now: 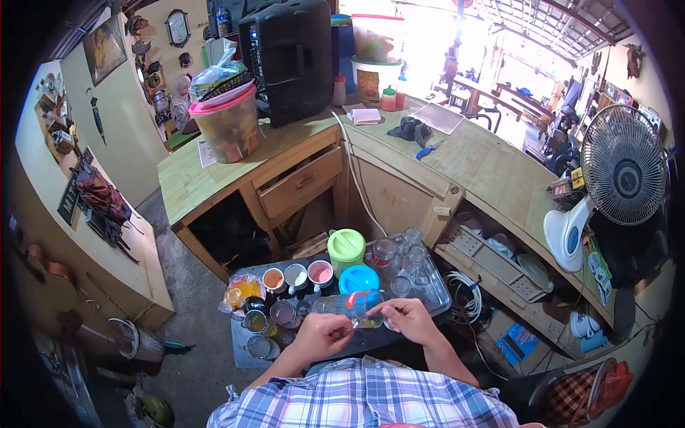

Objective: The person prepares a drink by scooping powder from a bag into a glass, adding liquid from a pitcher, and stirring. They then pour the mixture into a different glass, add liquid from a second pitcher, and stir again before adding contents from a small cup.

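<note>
My left hand (327,335) is closed in a pinch in front of my chest, low over the metal table. Opposite it, my right hand (408,321) has its thumb and fingers drawn together, the fingertips pointing at the left hand. Something small and pale may be between the fingertips, too small to name. Just beyond both hands is a clear container (330,305) with a red label, partly covered by the fingers. Behind it stand a blue-lidded tub (359,279) and a green-lidded container (346,246).
Cups of coloured contents (296,275), a bag of orange stuff (242,292) and a glass mug (259,322) stand left. Glass mugs (385,251) crowd the metal tray (441,296) at right. A wooden counter (471,167) rises beyond; a fan (624,171) is at right.
</note>
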A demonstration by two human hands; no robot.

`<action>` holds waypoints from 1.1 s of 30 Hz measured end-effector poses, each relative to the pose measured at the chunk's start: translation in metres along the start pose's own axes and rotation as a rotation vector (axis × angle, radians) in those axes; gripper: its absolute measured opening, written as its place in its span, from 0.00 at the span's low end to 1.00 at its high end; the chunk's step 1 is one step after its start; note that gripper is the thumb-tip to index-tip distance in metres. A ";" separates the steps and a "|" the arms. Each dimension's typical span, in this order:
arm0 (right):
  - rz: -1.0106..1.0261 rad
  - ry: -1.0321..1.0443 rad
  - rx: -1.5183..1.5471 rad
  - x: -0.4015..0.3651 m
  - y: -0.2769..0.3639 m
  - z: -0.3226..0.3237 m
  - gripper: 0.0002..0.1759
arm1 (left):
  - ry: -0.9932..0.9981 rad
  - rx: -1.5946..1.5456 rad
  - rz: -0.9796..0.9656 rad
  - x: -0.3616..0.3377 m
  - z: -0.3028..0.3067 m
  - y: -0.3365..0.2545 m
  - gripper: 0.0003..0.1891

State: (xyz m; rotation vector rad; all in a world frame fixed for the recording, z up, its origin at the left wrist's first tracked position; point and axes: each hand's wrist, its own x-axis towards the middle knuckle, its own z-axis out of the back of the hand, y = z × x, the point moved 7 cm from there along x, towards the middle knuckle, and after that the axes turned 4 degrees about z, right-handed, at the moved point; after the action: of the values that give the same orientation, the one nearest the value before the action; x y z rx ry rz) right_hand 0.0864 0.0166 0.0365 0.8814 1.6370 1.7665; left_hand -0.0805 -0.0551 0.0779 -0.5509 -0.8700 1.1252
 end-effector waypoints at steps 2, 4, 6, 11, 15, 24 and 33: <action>-0.137 -0.207 0.300 0.001 -0.002 0.014 0.16 | 0.010 0.061 0.004 -0.004 -0.009 0.012 0.06; -0.121 -0.307 0.324 0.003 -0.008 0.030 0.16 | -0.063 0.086 0.014 -0.006 -0.009 0.018 0.09; -0.203 -0.232 0.315 0.006 -0.019 0.019 0.16 | -0.041 0.076 0.007 -0.007 -0.013 0.016 0.08; -0.146 -0.245 0.370 0.004 -0.023 0.023 0.16 | -0.056 0.032 0.002 -0.006 -0.013 0.018 0.07; -0.046 -0.203 0.358 -0.003 -0.025 0.030 0.18 | -0.065 -0.070 0.069 -0.003 -0.006 0.026 0.09; 0.341 -0.023 -0.017 0.000 0.058 0.039 0.24 | -0.030 -0.181 0.094 0.004 0.000 0.019 0.10; 0.603 0.126 -0.703 0.008 0.131 0.004 0.05 | 0.120 -0.653 0.253 0.007 -0.001 0.038 0.17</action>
State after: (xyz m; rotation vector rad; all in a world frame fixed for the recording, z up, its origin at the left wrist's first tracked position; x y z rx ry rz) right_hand 0.0876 0.0137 0.1675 0.9713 0.7072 2.6034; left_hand -0.0992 -0.0350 0.0501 -1.2829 -1.0827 1.0068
